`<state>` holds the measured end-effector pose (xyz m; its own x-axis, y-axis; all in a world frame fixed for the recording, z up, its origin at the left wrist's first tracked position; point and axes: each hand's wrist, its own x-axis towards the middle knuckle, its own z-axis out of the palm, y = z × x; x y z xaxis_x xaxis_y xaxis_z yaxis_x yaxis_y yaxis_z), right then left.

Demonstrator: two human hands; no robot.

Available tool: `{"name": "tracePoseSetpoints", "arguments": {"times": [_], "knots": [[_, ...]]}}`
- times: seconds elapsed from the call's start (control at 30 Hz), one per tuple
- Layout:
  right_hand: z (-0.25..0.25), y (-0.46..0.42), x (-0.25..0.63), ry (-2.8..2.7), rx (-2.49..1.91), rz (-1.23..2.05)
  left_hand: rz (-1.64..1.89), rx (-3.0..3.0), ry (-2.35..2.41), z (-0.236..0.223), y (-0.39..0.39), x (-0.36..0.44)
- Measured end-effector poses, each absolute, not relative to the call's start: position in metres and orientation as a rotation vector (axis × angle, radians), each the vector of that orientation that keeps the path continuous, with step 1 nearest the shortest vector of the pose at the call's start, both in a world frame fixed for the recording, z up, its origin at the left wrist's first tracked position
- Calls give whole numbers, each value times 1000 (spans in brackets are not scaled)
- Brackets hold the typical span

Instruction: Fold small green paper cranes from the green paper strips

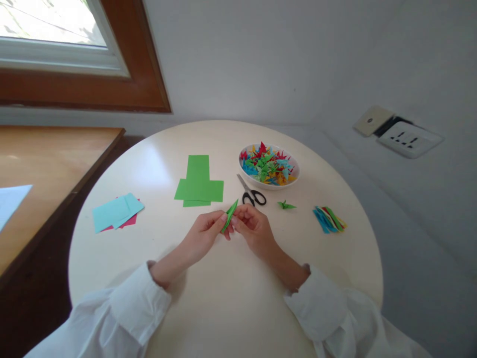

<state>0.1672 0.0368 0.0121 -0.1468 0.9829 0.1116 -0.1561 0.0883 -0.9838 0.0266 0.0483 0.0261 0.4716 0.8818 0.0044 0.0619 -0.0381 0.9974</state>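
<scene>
Between my two hands, above the middle of the round table, is a narrow, pointed piece of folded green paper [230, 216]. My left hand [209, 226] pinches it from the left, thumb on top. From the right, the closed fingers of my right hand [255, 228] grip its other side; some fingertips are hidden behind the paper. Just beyond my right hand lie black-handled scissors [252, 193], their blades pointing away. To the right of them rests a small green paper crane [286, 205]. Green paper sheets [198, 179] lie crosswise beyond my left hand.
A white bowl [270, 187] full of colourful paper cranes stands at the back right. Coloured paper strips [330, 220] lie at the right, light blue and red sheets [115, 213] at the left. The round white table [223, 318] stands near a wall with a socket [409, 138].
</scene>
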Motion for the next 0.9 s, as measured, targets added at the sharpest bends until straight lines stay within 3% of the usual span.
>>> {"name": "tracePoseSetpoints", "arguments": {"times": [0.23,0.7,0.9], "knots": [[3,36,169,-1315,-1055,1112,759,1776,1064,27,45,27],[6,35,168,-1360,-1096,1016,819,1831,1153,28,42,28],[5,33,169,-1512,-1145,812,763,1881,1193,26,42,28]]}}
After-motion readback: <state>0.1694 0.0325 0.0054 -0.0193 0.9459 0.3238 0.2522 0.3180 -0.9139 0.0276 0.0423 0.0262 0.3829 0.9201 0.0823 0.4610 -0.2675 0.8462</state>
